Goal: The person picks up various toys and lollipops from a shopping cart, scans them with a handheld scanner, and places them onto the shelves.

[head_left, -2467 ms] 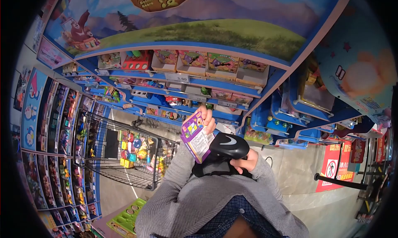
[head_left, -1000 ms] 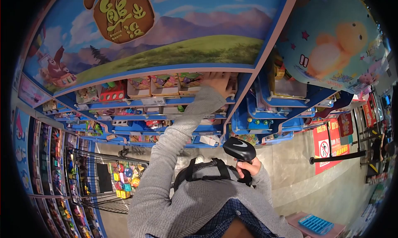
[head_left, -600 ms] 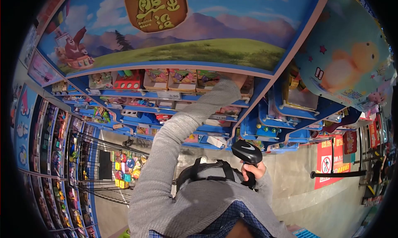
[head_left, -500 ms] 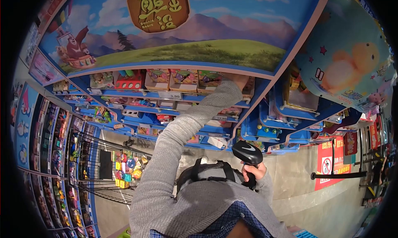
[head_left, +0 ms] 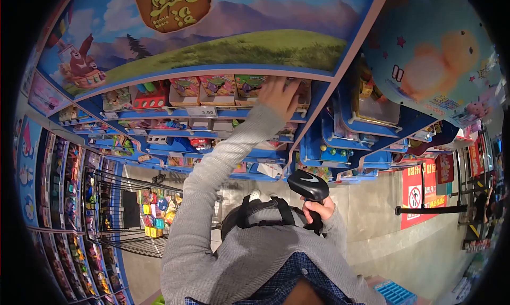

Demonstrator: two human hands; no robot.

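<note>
My left hand (head_left: 280, 96) is up at the top shelf, its back to the camera and its fingers apart. It is in front of the right end of a row of small display boxes, beside a green box (head_left: 249, 85); nothing shows in its grasp. A pink box (head_left: 218, 87) stands further left, above a 3.90 price label (head_left: 201, 112). Lower down, near my waist, my right hand (head_left: 320, 209) is wrapped round the handle of a black handheld device (head_left: 308, 185) with a rounded head.
A wire shopping cart (head_left: 139, 245) with colourful packages (head_left: 155, 212) stands at the left. Blue shelves of toys (head_left: 340, 152) continue to the right. A large cartoon panel (head_left: 255, 44) overhangs the top shelf. A black rail (head_left: 431, 210) and a red sign (head_left: 425, 196) are at the far right.
My left hand has come back from deeper in the top shelf, and its spread fingers now show. The whole view has shifted, with shelf and panel slightly further left and up.
</note>
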